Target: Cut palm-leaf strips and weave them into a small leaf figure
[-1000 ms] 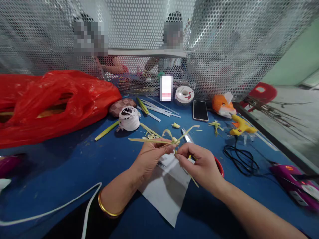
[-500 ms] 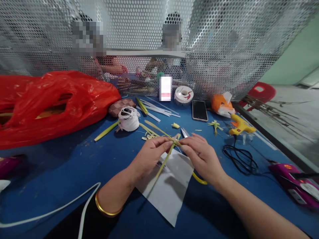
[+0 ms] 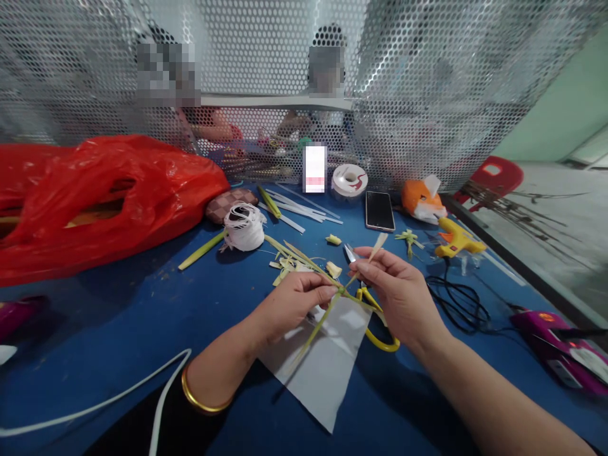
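Observation:
Several narrow green leaf strips (image 3: 316,324) cross at a small knot above a white sheet of paper (image 3: 327,373). My left hand (image 3: 299,304) pinches the strips just left of the crossing. My right hand (image 3: 399,291) is closed on the pale end of one leaf strip (image 3: 377,247), which points up and right from the knot. Under and beside the right hand lie yellow-handled scissors (image 3: 384,345), their blades partly hidden. Leaf scraps (image 3: 285,269) and a cut pale stalk piece (image 3: 334,270) lie just beyond my hands.
A red plastic bag (image 3: 109,202) fills the left. Behind the hands are white string (image 3: 244,228), white strips (image 3: 304,209), a ribbon roll (image 3: 350,181) and a phone (image 3: 380,211). To the right are a woven leaf piece (image 3: 409,240), a yellow glue gun (image 3: 458,239) and a purple device (image 3: 560,351).
My right hand has moved right, away from the knot, drawing one strip's pale end up. The left hand and the knot sit slightly lower. More of the scissors shows.

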`<state>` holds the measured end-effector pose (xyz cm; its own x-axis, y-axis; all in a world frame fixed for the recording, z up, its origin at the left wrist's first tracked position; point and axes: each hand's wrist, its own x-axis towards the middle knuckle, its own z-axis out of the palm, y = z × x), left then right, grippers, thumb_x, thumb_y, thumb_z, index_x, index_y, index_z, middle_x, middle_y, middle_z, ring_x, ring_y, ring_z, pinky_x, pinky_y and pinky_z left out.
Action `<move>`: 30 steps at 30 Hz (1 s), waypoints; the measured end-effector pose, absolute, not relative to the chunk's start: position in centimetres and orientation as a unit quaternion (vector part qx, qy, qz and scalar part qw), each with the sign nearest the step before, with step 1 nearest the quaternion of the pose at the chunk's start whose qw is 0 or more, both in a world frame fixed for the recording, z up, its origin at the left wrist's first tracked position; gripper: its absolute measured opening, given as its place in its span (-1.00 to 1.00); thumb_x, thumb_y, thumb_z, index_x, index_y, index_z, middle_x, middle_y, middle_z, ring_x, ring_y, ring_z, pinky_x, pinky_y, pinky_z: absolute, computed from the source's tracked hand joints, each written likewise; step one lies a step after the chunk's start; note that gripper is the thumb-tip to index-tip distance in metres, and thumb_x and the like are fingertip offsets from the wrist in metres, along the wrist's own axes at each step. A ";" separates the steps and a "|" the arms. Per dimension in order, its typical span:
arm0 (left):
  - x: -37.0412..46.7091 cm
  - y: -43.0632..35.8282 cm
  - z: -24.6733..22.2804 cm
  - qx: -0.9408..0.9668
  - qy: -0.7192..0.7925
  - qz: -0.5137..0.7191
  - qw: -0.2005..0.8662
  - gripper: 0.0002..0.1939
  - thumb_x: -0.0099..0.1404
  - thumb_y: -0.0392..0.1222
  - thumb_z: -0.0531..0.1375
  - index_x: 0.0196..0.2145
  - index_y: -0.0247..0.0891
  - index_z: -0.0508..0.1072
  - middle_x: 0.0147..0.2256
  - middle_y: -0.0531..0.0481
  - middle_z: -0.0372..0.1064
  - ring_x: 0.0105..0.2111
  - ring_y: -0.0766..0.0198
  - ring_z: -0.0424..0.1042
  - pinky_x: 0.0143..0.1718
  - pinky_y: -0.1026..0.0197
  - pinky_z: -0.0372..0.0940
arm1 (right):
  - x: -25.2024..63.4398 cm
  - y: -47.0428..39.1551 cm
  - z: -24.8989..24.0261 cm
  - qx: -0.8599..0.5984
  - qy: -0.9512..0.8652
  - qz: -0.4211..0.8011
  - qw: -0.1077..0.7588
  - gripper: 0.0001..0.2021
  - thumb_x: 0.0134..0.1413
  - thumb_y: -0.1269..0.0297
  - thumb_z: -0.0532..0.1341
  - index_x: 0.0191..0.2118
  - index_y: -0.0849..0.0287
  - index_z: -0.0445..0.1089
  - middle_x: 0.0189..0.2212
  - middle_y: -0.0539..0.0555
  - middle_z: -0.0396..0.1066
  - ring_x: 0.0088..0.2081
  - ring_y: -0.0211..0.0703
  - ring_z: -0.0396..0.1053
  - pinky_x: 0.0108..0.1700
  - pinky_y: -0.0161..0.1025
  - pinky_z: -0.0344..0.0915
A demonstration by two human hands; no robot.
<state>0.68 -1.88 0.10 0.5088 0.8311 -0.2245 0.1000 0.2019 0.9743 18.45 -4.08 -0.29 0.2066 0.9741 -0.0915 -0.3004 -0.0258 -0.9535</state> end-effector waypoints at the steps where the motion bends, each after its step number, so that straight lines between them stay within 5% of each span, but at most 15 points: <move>1: 0.7 -1.9 0.1 0.565 0.415 0.278 0.656 -0.87 0.17 -0.21 0.22 -0.39 -0.29 0.56 -0.49 0.04 0.37 -0.44 0.33 0.27 -0.31 0.24 0.16 | 18.5 -4.0 -0.3 -0.490 -0.344 0.515 0.613 -0.71 -0.16 0.28 0.43 -0.23 0.18 0.51 -0.43 0.01 0.55 -0.34 -0.25 0.46 -0.15 -0.28 0.33; 7: 0.6 -1.9 -0.1 0.549 0.423 0.281 0.664 -0.88 0.15 -0.20 0.24 -0.42 -0.29 0.56 -0.52 0.05 0.35 -0.46 0.34 0.25 -0.31 0.23 0.14 | 18.8 -3.5 -0.7 -0.520 -0.346 0.453 0.637 -0.65 -0.19 0.23 0.43 -0.21 0.18 0.49 -0.41 0.05 0.55 -0.30 -0.14 0.49 -0.07 -0.12 0.36; 11: 0.6 -1.9 -0.4 0.523 0.419 0.290 0.684 -0.86 0.16 -0.17 0.25 -0.44 -0.28 0.55 -0.51 0.05 0.36 -0.47 0.35 0.26 -0.32 0.24 0.15 | 19.4 -3.3 -1.5 -0.576 -0.366 0.332 0.651 -0.42 -0.18 0.19 0.42 0.05 0.13 0.37 0.04 0.18 0.42 0.04 0.03 0.39 0.12 0.04 0.26; 14: 0.6 -1.9 -0.5 0.487 0.419 0.300 0.706 -0.85 0.15 -0.14 0.28 -0.40 -0.30 0.56 -0.48 0.02 0.39 -0.45 0.34 0.28 -0.34 0.25 0.16 | 19.6 -3.5 -1.4 -0.588 -0.501 0.202 0.602 -0.50 -0.02 0.20 0.34 0.10 0.08 0.36 0.15 0.15 0.32 0.17 0.03 0.26 0.22 0.07 0.13; 17: 0.6 -1.9 -0.5 0.467 0.412 0.303 0.722 -0.82 0.13 -0.12 0.30 -0.41 -0.30 0.56 -0.49 0.02 0.38 -0.46 0.35 0.28 -0.35 0.26 0.16 | 19.3 -4.1 -0.9 -0.513 -0.672 0.186 0.500 -0.74 0.11 0.25 0.24 -0.06 0.05 0.49 0.00 0.11 0.46 0.15 0.02 0.28 0.21 0.03 0.13; 20: 0.4 -1.8 -0.4 0.462 0.405 0.301 0.730 -0.75 0.13 -0.04 0.31 -0.50 -0.29 0.52 -0.56 0.06 0.31 -0.51 0.38 0.23 -0.39 0.27 0.16 | 18.7 -4.5 -0.6 -0.469 -0.720 0.286 0.423 -0.83 0.17 0.25 0.19 -0.23 0.05 0.54 -0.26 0.06 0.55 -0.11 -0.05 0.45 0.00 -0.08 0.31; 24: 0.4 -1.8 -0.1 0.452 0.400 0.306 0.737 -0.72 0.10 0.00 0.32 -0.54 -0.28 0.48 -0.60 0.11 0.22 -0.54 0.40 0.20 -0.41 0.29 0.16 | 18.0 -4.9 -0.5 -0.496 -0.664 0.352 0.435 -0.84 0.13 0.23 0.22 -0.41 0.11 0.50 -0.48 0.00 0.48 -0.40 -0.18 0.41 -0.30 -0.26 0.33; 30: 1.0 -1.8 -0.7 0.386 0.466 0.363 0.709 -0.91 0.11 -0.24 0.26 -0.38 -0.27 0.52 -0.52 0.11 0.29 -0.55 0.44 0.20 -0.45 0.34 0.14 | 17.2 -5.6 -0.9 -0.516 -0.586 0.398 0.483 -0.80 0.08 0.22 0.27 -0.51 0.16 0.43 -0.61 -0.02 0.41 -0.51 -0.25 0.34 -0.39 -0.31 0.27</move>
<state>0.99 -1.83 -0.74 0.3029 0.8740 -0.3799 -0.1557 0.4387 0.8851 17.16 -5.60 -0.91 -0.0018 0.9878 0.1558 0.2197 0.1524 -0.9636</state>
